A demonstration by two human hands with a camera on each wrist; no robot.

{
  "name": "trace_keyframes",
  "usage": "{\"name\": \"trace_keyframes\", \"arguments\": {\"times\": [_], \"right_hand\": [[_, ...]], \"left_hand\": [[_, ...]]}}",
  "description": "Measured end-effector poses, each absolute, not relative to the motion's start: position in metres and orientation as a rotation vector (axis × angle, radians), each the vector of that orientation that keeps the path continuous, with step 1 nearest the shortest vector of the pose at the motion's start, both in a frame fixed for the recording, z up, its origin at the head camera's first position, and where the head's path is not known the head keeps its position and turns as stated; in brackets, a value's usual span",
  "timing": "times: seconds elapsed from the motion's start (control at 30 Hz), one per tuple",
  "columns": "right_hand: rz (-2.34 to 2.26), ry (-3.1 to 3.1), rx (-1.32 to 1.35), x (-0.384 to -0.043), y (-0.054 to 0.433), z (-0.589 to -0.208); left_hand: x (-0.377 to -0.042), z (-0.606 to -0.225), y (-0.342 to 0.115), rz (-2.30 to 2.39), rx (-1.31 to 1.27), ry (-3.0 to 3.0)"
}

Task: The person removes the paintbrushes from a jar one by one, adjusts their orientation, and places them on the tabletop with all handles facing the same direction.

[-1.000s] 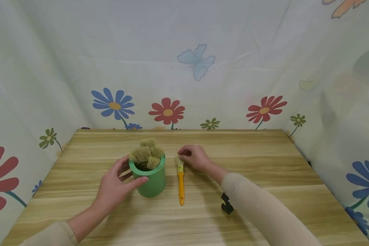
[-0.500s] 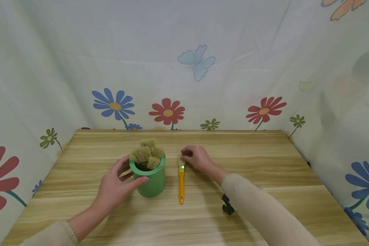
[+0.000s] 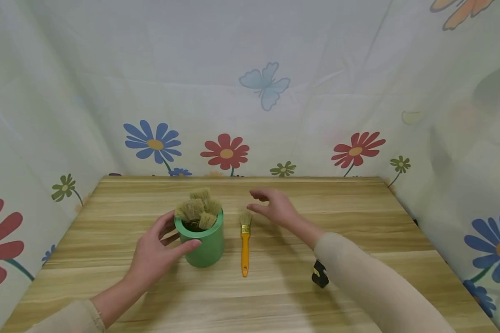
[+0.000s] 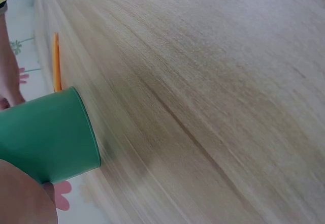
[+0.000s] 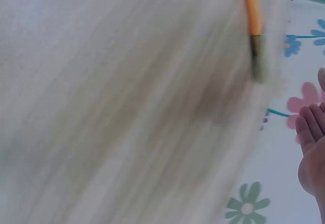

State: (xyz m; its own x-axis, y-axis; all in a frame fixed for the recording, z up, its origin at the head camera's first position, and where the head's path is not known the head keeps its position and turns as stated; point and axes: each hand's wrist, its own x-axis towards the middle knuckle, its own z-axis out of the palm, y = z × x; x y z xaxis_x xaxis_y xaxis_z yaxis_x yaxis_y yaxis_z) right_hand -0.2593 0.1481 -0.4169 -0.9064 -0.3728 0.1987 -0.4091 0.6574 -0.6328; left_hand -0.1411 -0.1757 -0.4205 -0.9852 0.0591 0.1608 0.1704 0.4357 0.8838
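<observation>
A green cup stands upright on the left half of the table, several brushes in it with their bristles up. My left hand grips the cup from its left side, thumb across the front; the left wrist view shows the cup's wall against this hand. To the cup's right lies a paintbrush with an orange handle, bristles toward the back. Just beyond and right of those bristles, my right hand is apart from the brush, fingers extended and nothing held, also in the right wrist view.
The wood-grain table reaches back to a white curtain printed with flowers and butterflies, which also hangs at both sides. A black clip-like piece is at my right sleeve.
My right hand has let go of the paintbrush's bristles, its fingers spreading as it lifts to the right. The paintbrush stays lying on the table; my left hand keeps hold of the cup.
</observation>
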Motion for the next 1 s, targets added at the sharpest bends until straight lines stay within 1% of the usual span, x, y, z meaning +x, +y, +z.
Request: {"name": "trace_keyframes", "arguments": {"times": [0.23,0.6,0.8,1.0], "right_hand": [[1.126,-2.705,0.801,-0.242,0.152,-0.391],[1.274,-2.568,0.917,-0.207,0.133,-0.352],[1.268,-2.477,0.998,-0.191,0.121,-0.348],[1.312,-2.411,1.091,-0.184,0.111,-0.351]], "left_hand": [[-0.141,-0.421,-0.175,-1.610,-0.216,-2.567],[-0.139,-0.420,-0.176,-1.602,-0.205,-2.573],[-0.140,-0.420,-0.176,-1.605,-0.214,-2.565],[-0.140,-0.421,-0.176,-1.598,-0.227,-2.561]]}}
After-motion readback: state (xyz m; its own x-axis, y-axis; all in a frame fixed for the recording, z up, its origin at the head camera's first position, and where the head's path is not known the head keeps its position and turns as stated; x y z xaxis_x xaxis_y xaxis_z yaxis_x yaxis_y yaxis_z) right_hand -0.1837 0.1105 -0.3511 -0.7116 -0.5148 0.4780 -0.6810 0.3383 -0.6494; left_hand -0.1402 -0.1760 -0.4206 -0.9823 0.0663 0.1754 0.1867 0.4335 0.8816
